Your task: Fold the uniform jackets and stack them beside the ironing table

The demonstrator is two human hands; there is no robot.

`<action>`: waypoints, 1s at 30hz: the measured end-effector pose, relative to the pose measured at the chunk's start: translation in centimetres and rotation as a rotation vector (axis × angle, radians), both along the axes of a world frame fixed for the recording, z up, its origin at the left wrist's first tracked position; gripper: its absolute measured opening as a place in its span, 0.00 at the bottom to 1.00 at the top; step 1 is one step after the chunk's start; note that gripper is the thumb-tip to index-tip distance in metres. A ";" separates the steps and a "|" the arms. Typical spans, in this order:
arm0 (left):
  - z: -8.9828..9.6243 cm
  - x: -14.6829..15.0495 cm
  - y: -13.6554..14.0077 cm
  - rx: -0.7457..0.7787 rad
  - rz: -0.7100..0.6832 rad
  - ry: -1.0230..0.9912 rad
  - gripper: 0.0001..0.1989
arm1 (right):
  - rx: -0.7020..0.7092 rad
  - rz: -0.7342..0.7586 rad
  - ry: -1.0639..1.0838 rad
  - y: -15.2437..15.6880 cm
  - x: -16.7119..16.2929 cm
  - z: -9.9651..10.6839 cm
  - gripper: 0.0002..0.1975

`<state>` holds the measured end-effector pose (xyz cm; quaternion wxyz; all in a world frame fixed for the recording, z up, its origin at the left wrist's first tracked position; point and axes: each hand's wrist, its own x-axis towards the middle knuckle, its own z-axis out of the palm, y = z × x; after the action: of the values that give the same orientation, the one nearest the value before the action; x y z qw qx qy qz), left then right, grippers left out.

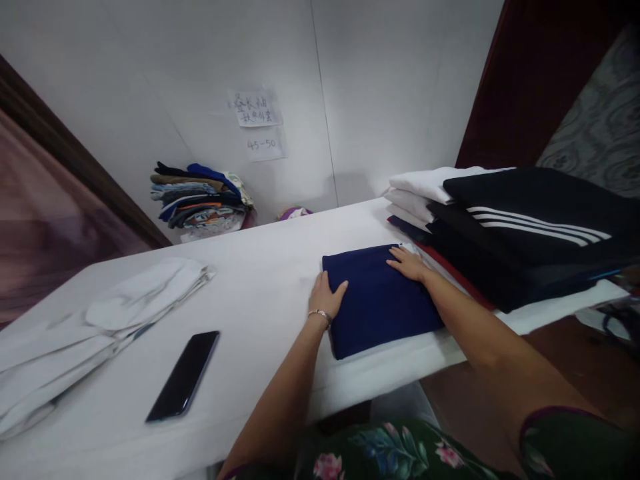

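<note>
A navy blue garment (377, 307), folded into a flat rectangle, lies on the white-covered table (270, 287) in front of me. My left hand (326, 297) rests at its left edge, thumb spread onto the cloth and the other fingers along the side. On its upper right corner lies my right hand (407, 262), palm down with the fingers stretched out. A bit of white cloth shows beside the right hand's fingers. Neither hand is closed on anything.
To the right stand stacked folded clothes, with a black striped garment (540, 207) on top. A phone (185, 375) lies left of my arm. A white garment (100, 327) is spread at the far left. Behind the table is another clothes pile (200, 197); handwritten paper signs (257, 108) hang above.
</note>
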<state>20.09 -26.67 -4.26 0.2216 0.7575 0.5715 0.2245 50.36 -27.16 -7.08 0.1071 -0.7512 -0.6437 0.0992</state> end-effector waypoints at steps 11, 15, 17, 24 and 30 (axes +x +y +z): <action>0.9 0.8 0.8 -0.432 0.072 -0.745 0.24 | -0.083 -0.028 -0.023 -0.4 -1.8 2.4 0.31; 2.6 -2.0 1.5 -0.348 0.134 -0.777 0.24 | -0.054 0.012 -0.031 -0.1 -5.5 4.2 0.33; 3.2 -5.1 2.4 -0.276 0.173 -0.753 0.26 | 0.021 0.073 -0.030 0.1 -8.5 4.8 0.34; 0.3 -15.7 3.1 -0.312 0.375 -0.651 0.26 | 0.013 0.306 -0.028 0.5 -17.5 2.7 0.37; -0.9 -16.0 2.4 -0.255 0.385 -0.595 0.25 | -0.006 0.316 -0.023 0.5 -17.8 1.9 0.36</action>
<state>4.14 -24.25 -5.13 0.4242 0.5043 0.6374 0.3993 32.61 -26.64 -5.13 0.0805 -0.6422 -0.7546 0.1081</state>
